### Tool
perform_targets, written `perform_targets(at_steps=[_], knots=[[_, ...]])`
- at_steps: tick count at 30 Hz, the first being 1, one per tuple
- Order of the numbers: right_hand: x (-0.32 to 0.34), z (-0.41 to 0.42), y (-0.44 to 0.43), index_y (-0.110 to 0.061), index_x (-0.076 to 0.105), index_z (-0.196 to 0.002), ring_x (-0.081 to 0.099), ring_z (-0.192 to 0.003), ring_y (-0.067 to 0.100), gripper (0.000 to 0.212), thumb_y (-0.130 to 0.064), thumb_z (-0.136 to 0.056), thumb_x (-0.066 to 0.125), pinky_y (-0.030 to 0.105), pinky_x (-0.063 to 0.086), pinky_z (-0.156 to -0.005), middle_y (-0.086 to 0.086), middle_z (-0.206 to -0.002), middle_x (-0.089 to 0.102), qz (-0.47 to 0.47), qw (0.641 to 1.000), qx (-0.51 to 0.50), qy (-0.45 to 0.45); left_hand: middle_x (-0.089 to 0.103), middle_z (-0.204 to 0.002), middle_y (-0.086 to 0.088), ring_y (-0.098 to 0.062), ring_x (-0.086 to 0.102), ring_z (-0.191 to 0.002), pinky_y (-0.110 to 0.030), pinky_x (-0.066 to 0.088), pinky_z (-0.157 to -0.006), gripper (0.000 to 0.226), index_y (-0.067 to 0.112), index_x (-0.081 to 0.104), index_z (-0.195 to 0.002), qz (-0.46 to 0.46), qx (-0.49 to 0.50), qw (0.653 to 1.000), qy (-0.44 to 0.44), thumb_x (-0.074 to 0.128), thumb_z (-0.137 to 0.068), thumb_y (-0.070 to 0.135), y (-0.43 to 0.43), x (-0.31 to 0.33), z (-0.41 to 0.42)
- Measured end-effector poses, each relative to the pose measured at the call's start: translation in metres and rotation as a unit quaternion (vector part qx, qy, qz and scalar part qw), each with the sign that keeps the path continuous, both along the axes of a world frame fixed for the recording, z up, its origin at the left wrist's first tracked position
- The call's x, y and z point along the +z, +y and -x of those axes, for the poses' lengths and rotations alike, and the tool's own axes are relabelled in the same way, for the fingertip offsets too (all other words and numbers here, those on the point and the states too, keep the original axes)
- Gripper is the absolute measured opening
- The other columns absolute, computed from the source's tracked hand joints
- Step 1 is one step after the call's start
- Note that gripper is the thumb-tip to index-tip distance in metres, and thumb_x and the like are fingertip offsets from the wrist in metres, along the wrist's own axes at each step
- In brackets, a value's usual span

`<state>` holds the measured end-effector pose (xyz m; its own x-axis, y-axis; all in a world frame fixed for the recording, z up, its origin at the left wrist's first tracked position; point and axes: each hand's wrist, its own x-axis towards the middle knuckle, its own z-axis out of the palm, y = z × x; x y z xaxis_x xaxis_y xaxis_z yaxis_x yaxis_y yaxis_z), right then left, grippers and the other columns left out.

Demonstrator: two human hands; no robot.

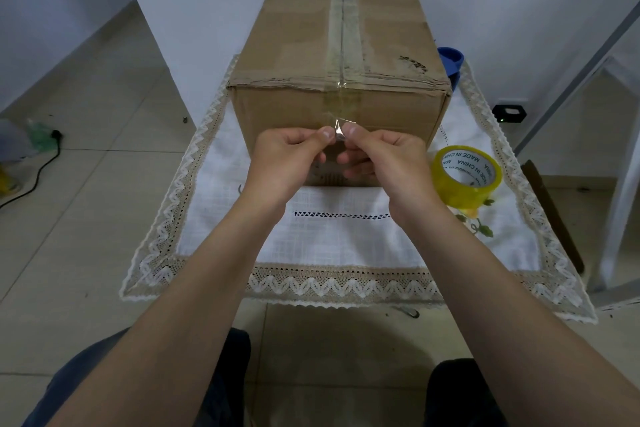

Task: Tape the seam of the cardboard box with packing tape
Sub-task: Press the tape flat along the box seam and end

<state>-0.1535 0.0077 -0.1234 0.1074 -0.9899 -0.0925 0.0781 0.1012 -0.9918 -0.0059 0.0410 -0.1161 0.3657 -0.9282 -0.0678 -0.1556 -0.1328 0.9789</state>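
Both hands, left hand and right hand, pinch a clear tape end at the cardboard box near face; its seam runs away from the fingers

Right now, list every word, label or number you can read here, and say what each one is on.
"MADE IN CHINA": printed on the white inner core of the yellow packing tape roll, repeated around the ring.
Smaller print on the same core: too small to read.
Black marks on the top of the cardboard box: smudged, unreadable.
No other text is visible.
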Motion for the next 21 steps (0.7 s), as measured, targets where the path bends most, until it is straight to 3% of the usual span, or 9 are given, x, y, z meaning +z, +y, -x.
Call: perform_targets(at_steps=[6,11,17,19,21], knots=[[-0.006,-0.007,0.002,-0.009,0.074,-0.068,0.067,-0.058,0.016,0.024,-0.018,-0.090,0.081,0.027,0.057,-0.053,0.008,-0.062,0.074,0.013,1.000,-0.026,0.006,0.060,-0.050,0.013,0.003,0.055,-0.051,-0.012,0.047,-0.057,0.018,0.025,0.081,-0.082,-0.001,0.011,1.000,-0.011,0.074,-0.092,0.037,-0.002,-0.002,0.000],[-0.011,-0.010,0.003,-0.008,0.074,-0.068,0.067,-0.057,0.017,0.026,-0.022,-0.089,0.081,0.028,0.056,-0.052,0.011,-0.065,0.075,0.018,0.999,-0.047,0.019,0.060,-0.046,0.014,0.004,0.056,-0.049,-0.010,0.046,-0.053,0.020,0.029,0.079,-0.075,0.011,0.023,0.999,-0.043,0.074,-0.092,0.039,-0.003,-0.004,0.001],[-0.010,-0.013,0.002,-0.011,0.076,-0.069,0.065,-0.053,0.017,0.026,-0.027,-0.088,0.082,0.027,0.055,-0.051,0.009,-0.066,0.077,0.020,0.996,-0.067,0.046,0.062,-0.047,0.014,0.005,0.058,-0.051,-0.025,0.052,-0.066,0.023,0.030,0.077,-0.071,0.009,0.042,0.998,-0.055,0.075,-0.090,0.043,-0.004,-0.005,0.004],[-0.008,-0.009,0.000,-0.011,0.078,-0.070,0.066,-0.049,0.017,0.028,-0.032,-0.090,0.080,0.030,0.056,-0.050,0.008,-0.065,0.077,0.046,0.994,-0.053,0.087,0.062,-0.047,0.015,0.005,0.057,-0.050,-0.024,0.050,-0.065,0.023,0.029,0.078,-0.071,0.009,0.043,0.998,-0.052,0.075,-0.090,0.043,-0.004,-0.004,0.004],[-0.006,0.002,-0.004,-0.017,0.078,-0.066,0.067,-0.048,0.019,0.038,-0.047,-0.090,0.075,0.041,0.060,-0.056,0.003,-0.059,0.074,0.109,0.969,-0.038,0.217,0.061,-0.046,0.015,0.006,0.057,-0.049,-0.023,0.047,-0.064,0.023,0.027,0.079,-0.074,0.007,0.042,0.998,-0.051,0.074,-0.090,0.043,-0.004,-0.003,0.004]])
